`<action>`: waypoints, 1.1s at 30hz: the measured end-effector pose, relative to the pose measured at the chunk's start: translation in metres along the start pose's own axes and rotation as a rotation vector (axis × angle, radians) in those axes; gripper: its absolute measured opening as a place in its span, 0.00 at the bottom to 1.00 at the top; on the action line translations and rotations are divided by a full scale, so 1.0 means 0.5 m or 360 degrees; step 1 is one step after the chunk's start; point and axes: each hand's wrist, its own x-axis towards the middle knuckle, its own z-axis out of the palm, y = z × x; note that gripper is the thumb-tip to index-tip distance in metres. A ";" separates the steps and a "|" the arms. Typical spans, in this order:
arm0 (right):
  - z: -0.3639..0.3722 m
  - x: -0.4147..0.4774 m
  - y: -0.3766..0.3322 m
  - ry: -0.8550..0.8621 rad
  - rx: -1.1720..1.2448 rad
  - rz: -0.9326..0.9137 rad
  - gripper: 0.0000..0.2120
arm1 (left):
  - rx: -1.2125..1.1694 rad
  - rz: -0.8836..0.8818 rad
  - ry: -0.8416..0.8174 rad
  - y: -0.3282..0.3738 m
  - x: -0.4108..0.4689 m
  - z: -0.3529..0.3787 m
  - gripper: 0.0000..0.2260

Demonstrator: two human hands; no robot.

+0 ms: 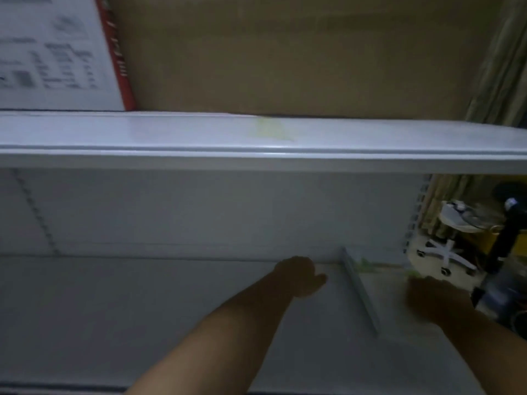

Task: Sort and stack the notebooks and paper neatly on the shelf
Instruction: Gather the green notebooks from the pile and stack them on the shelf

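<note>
The frame is blurred and dim. Both my arms reach onto the lower white shelf (142, 303). My left hand (299, 276) is near the back of the shelf, just left of a thin upright divider (360, 292); its fingers are too blurred to read. My right hand (430, 297) is right of the divider, over a pale sheet or stack of paper (385, 292) with green marks at its far edge. Whether that hand grips the paper is not clear. No notebook is plainly visible.
The upper white shelf (256, 138) carries a large brown cardboard box (285, 52) and a white printed box with a red edge (51, 52). Past the shelf's right end are an office chair (445, 252), a curtain (502, 67) and dark objects (510, 232).
</note>
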 end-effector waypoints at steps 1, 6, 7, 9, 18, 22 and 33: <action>-0.016 -0.010 -0.026 0.0126 -0.0223 0.0009 0.21 | 0.0171 0.0025 0.0019 -0.049 -0.030 -0.033 0.28; -0.072 -0.092 -0.333 0.0462 -0.0356 -0.0645 0.25 | 0.0270 -0.0223 0.0385 -0.384 -0.214 -0.207 0.27; -0.076 -0.121 -0.419 0.0375 -0.0300 -0.0799 0.26 | 0.0357 -0.0318 0.0404 -0.456 -0.265 -0.234 0.27; -0.080 -0.191 -0.595 0.0253 -0.0140 -0.1151 0.29 | 0.0512 -0.0553 0.0409 -0.595 -0.375 -0.275 0.28; -0.100 -0.583 -1.134 0.0074 0.0039 -0.2199 0.29 | 0.0463 -0.1320 0.0400 -0.935 -0.856 -0.318 0.29; -0.111 -0.686 -1.267 0.0087 -0.0097 -0.2385 0.28 | 0.0295 -0.1485 0.0415 -1.021 -0.993 -0.314 0.29; -0.134 -0.811 -1.649 0.0222 0.0129 -0.2729 0.25 | 0.0302 -0.1695 0.0660 -1.281 -1.112 -0.399 0.29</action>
